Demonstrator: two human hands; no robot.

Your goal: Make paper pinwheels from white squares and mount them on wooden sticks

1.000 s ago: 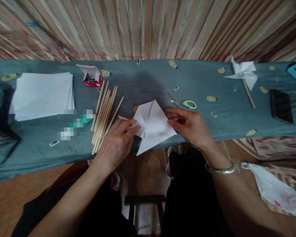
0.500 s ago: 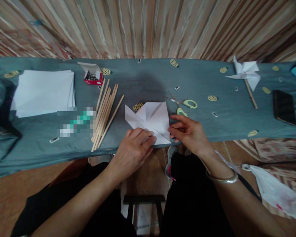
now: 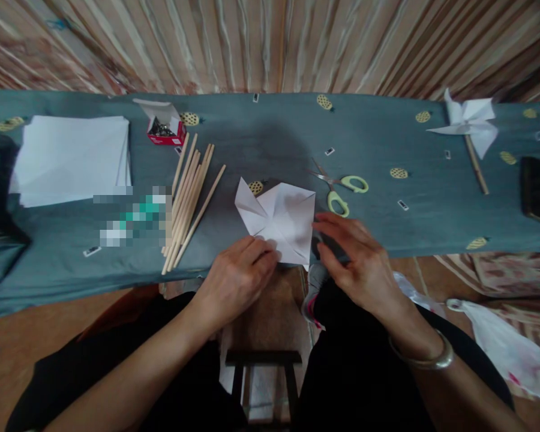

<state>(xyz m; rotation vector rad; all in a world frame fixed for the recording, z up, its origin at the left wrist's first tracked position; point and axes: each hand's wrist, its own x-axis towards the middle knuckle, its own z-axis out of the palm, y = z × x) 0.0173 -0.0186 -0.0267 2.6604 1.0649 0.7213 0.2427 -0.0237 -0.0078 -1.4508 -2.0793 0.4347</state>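
A folded white paper (image 3: 290,216) is held at its near left edge by the left hand (image 3: 243,273), pinched between the thumb and the curled fingers. It is spread between the two hands and just beyond them, near the table's edge, with one pointed flap raised beyond the left fingers. By the right hand (image 3: 360,258) nothing is grasped: its thumb and fingers are held apart, the fingertips brought close to the paper's right edge; whether it is touched there cannot be told. A bangle (image 3: 436,363) is worn on the right wrist.

Scissors (image 3: 335,181) with pale green handles are laid just beyond the right fingertips, their blades parted. Beyond the left hand and to its left, wooden sticks (image 3: 191,198) are bunched, and a red box (image 3: 166,135) is left open behind them. Farther left, white sheets (image 3: 72,159) are stacked. Well to the right of the right hand and beyond it, a paper pinwheel (image 3: 470,127) is seen mounted on a stick (image 3: 477,165)
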